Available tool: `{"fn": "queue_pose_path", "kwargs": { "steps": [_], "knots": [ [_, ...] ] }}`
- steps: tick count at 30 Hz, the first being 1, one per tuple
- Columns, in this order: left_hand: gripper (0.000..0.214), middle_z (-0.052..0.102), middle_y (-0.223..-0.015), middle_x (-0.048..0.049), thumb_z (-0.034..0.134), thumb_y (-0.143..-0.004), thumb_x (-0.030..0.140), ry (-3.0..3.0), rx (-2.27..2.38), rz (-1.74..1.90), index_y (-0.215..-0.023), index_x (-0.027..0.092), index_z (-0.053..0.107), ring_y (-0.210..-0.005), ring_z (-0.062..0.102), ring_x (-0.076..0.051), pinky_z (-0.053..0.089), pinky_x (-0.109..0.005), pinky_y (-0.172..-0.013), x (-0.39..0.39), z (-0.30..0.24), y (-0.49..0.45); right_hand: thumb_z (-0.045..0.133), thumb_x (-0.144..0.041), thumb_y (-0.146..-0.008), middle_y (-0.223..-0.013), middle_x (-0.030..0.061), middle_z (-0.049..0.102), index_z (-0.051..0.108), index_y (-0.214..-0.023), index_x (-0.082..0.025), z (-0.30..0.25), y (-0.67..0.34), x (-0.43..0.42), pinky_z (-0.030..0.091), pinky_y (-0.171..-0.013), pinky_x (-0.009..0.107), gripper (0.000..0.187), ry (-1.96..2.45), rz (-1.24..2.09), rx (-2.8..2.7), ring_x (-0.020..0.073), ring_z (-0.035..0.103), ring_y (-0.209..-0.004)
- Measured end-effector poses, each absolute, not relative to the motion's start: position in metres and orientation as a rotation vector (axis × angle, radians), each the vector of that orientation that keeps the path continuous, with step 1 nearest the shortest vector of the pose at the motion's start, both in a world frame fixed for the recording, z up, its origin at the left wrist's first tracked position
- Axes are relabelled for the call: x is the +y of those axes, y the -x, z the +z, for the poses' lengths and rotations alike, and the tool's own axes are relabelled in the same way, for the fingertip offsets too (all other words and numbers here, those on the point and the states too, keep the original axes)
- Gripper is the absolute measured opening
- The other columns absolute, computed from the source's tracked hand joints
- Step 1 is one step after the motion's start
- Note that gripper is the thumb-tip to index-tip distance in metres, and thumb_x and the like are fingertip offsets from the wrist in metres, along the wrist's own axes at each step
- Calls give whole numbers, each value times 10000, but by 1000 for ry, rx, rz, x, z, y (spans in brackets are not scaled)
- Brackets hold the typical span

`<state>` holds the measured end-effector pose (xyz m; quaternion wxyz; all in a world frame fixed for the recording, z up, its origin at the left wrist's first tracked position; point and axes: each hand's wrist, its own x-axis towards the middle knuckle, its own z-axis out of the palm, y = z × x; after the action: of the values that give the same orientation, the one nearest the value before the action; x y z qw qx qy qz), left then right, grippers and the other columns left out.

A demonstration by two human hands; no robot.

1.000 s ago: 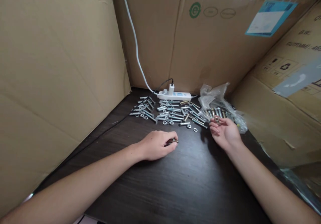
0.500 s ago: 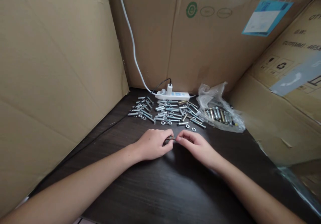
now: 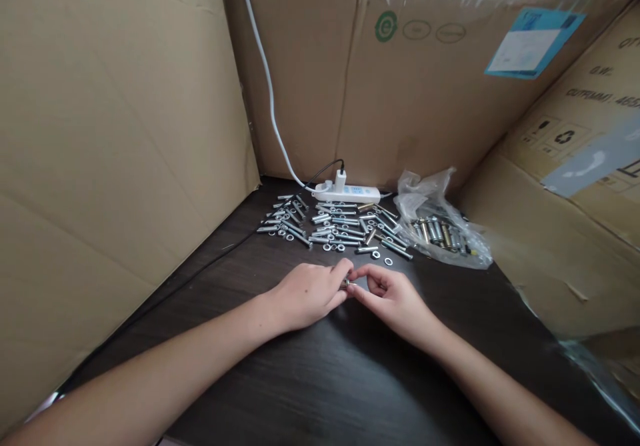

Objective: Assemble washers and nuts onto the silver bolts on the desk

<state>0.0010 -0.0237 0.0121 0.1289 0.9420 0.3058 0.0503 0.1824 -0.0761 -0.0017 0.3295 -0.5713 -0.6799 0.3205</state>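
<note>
- We pinch a small bolt (image 3: 346, 285) between left hand (image 3: 307, 294) and right hand (image 3: 393, 297) fingertips, fitting a washer or nut.
- Next likely needs steady alignment; loose bolts (image 3: 333, 227) lie beyond.

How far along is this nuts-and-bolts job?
Hard to say exactly. A big spread of loose bolts and washers lies on the dark table. Right now the left hand and right hand meet over one small metal piece. More pieces wait in the plastic bag, so plenty seems left.
</note>
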Motion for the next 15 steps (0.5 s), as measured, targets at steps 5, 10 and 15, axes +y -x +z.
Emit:
{"fn": "queue_pose_path", "kwargs": {
  "steps": [5,10,15],
  "knots": [
    [188,649,-829,-17,466,-899,298,-2775,870,158,-1044,197,400,-766,654,-218,446,-266,-592,-24,11,-1,544,-384,-811,-520,-74,271,635,-840,-169,-3,-181,-77,236,-474,223,236,1534,833,-1788,94,263,-492],
    [143,619,-941,-7,471,-888,237,-2816,768,243,-1020,208,427,-786,639,-181,465,-259,-638,-26,12,-1,538,-318,-786,-531,-71,273,592,-784,-166,-2,-178,-80,232,-475,218,161,1530,799,-1821,92,270,-502],
    [154,610,-969,-16,441,-902,239,-2830,731,260,-1051,200,433,-808,635,-175,475,-253,-645,-29,11,-2,517,-272,-755,-500,-62,307,475,-621,-182,-1,-172,-83,212,-461,225,166,1597,577,-1868,87,293,-471]
  ]
}}
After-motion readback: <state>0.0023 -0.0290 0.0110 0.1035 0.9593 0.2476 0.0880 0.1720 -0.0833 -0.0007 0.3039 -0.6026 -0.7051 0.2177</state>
